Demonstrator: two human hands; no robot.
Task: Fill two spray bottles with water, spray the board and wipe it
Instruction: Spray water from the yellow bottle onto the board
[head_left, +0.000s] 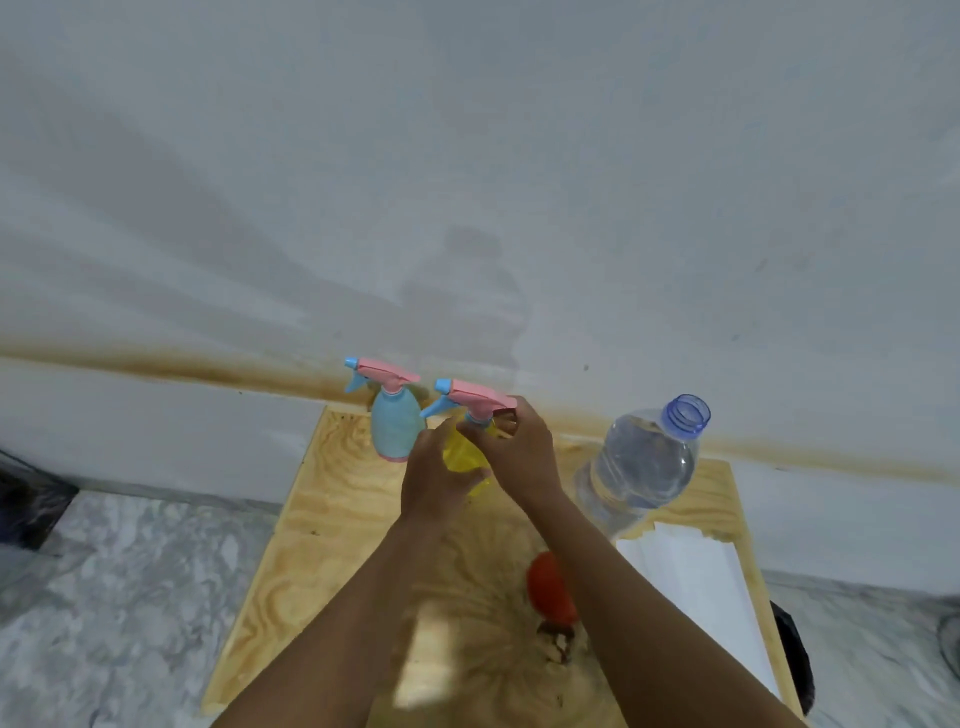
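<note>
**Yellow bottle: hands on the sprayer collar**

My left hand (436, 483) is wrapped round the body of the yellow spray bottle (464, 453), fingers curled to brace it. My right hand (519, 449) comes over the top, with fingertips pinched on the collar just below the pink trigger head (480, 394). Both hands are closed on this one bottle. It stands upright near the far end of the board (322, 519), nozzle pointing left.

Step in hand: turning the head on its thread. The blur and my own fingers hide the collar, so I cannot tell whether it is going on or coming off, nor how much water is in the yellow body.

The blue spray bottle (395, 426) stands just beside it, behind and to the left, with its trigger head seated. The clear water bottle (639, 467) stands well to the right, cap off and partly full. A folded white sheet (691, 577), probably for wiping, lies at the board's right edge in front of the water bottle. A red object (550, 587), too blurred to name, lies on the wood by my right forearm, beside dark marks. The board rests on a marbled floor (130, 571) against a pale wall (467, 156).

Next move, as I judge it:
- If the bottle is empty, lift the head clear, set it down and pour slowly from the water bottle into the narrow neck.
- If it is full, seat the collar square and snug it down.
- Either way, keep the left grip firm so the light bottle does not tip.
</note>
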